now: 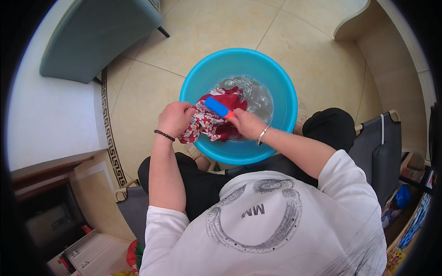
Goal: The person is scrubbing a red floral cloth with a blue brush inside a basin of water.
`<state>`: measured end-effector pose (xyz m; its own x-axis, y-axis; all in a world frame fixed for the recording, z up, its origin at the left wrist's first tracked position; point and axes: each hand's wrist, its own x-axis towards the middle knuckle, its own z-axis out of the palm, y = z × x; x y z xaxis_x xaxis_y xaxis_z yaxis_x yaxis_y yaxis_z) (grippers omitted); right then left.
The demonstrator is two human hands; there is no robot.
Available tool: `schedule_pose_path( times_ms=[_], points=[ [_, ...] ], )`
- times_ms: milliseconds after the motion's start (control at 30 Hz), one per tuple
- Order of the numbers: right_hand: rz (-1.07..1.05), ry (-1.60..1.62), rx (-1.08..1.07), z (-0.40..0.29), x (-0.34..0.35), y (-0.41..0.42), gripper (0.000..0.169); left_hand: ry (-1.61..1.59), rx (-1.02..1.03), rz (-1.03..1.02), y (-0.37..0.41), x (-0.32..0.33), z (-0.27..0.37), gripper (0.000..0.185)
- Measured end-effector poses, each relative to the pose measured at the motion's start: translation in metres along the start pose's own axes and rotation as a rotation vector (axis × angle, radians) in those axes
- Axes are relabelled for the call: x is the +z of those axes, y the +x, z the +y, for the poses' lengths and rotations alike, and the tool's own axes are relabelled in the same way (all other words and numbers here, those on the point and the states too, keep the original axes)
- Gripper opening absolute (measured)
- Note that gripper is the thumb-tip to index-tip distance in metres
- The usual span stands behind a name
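A round turquoise plastic basin [238, 157] stands on the floor before me, with sudsy grey water [257, 93] in its bottom. Red floral fabric [209, 122] lies partly in that water and is drawn up over the basin's left rim. My left hand [175, 119], a dark bead bracelet at its wrist, grips the cloth at this rim. In my right hand [248, 123] is the orange handle of a scrub brush with a blue head [216, 106]. The brush lies over the fabric; its bristles are hidden. A silver-coloured bangle circles my right wrist.
I sit on a grey fabric seat [376, 162] with my knees either side of the basin. A grey-green upholstered chair [103, 38] stands at upper left on the tiled floor [221, 24]. A pale curved cabinet [386, 69] borders the right. Shelved items lie at lower right.
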<state>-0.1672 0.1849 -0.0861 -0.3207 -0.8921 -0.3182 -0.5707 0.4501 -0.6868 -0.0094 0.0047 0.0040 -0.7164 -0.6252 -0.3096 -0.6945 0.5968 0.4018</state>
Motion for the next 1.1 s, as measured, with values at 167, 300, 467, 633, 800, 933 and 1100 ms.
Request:
schedule_pose_path(
  times_ms=[167,300,467,633,800,933,1100],
  points=[
    [0.059,-0.185,0.217,0.032,-0.031,0.023,0.027,-0.409,-0.04,0.067,-0.006,-0.012,-0.011,0.022],
    [0.159,0.169,-0.056,-0.01,-0.029,0.003,0.03,-0.348,-0.035,0.074,-0.006,-0.019,-0.011,0.023],
    [-0.031,-0.096,0.063,0.004,-0.002,-0.005,0.028,-0.194,-0.064,0.04,-0.003,-0.011,-0.007,0.023],
    [0.109,-0.179,0.171,0.007,-0.034,0.022,0.033,-0.228,-0.038,0.04,-0.003,-0.005,-0.001,0.022],
    [0.263,0.115,-0.105,-0.03,-0.099,0.006,0.035,-0.344,0.576,-0.342,-0.007,0.046,0.037,0.037],
    [0.227,0.171,-0.114,-0.046,-0.142,-0.014,0.032,-0.068,0.586,-0.245,0.0,0.054,0.056,0.06],
    [0.248,0.194,-0.253,-0.032,-0.135,-0.017,0.031,0.514,0.079,-0.384,0.029,0.087,0.071,0.126]
  ],
)
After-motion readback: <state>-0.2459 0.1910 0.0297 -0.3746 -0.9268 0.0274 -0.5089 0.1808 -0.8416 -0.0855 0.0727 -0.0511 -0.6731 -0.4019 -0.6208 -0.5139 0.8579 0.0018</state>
